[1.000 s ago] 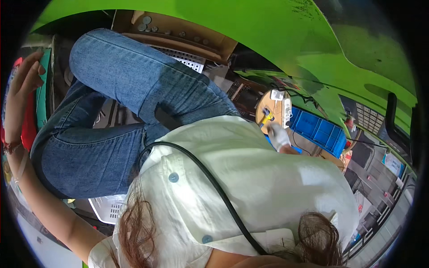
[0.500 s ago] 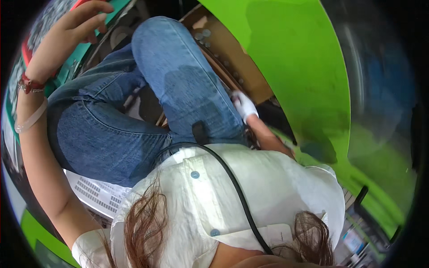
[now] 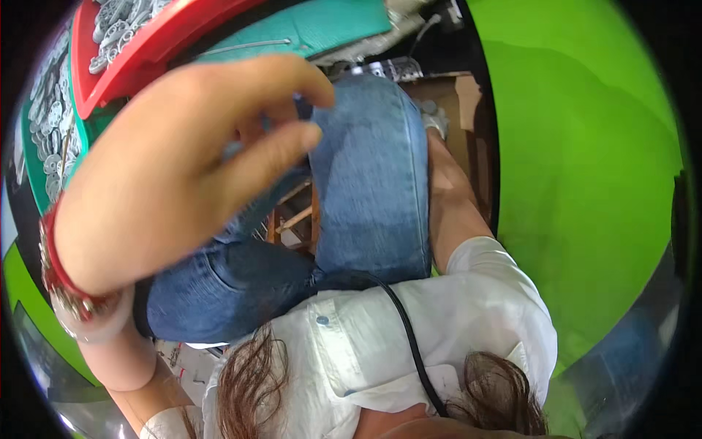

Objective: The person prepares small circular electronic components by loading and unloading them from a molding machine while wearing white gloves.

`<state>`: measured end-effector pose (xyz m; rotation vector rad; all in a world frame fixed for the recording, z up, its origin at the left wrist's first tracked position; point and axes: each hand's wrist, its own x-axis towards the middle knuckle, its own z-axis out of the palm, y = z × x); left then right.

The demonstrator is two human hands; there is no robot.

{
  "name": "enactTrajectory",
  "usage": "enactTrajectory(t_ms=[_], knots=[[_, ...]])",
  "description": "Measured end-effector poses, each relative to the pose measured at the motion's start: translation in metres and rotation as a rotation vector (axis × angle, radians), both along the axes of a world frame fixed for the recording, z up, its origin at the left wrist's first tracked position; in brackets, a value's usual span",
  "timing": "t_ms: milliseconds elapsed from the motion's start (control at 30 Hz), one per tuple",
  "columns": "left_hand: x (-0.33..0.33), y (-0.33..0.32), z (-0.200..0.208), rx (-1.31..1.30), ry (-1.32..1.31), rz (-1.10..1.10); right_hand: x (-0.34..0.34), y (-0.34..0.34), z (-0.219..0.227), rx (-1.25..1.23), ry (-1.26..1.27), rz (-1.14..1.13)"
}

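Left hand [image 3: 186, 157] loosely curled, right arm [image 3: 455, 192] outstretched

This looks like a workshop: a red bin [image 3: 157, 55] holds many small grey parts [image 3: 113, 40]. Beside it, to its left, a green bin [image 3: 80, 135] holds more round grey pieces [image 3: 55, 117].

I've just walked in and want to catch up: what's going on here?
A seated person has their hands at two places. The bare left hand is raised over the lap near a red bin of small gray parts, thumb and fingers apart, with nothing visible in it. A green bin holding more such parts is next to the red one. The pale-gloved right hand, partly hidden beside the right knee, is at a brown box near round gray pieces; whether it holds one isn't clear.
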<state>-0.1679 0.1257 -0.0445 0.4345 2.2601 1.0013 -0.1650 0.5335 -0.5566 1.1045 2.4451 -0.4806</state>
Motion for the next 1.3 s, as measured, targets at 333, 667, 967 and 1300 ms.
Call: enactTrajectory(t_ms=[333,667,967,1300], knots=[[0.002,-0.008,-0.006,0.053,-0.031,-0.061,-0.027,-0.038,0.026,0.045,-0.029,-0.275],[-0.018,-0.004,-0.015,0.094,-0.115,-0.081,-0.010,-0.013,-0.029,0.151,0.085,0.147],[-0.013,0.001,-0.004,0.066,-0.148,-0.068,-0.013,-0.013,-0.016,-0.016,0.435,0.058],[0.011,-0.010,-0.008,0.008,0.261,-0.061,0.076,-0.143,0.323,-0.855,1.079,0.344]])
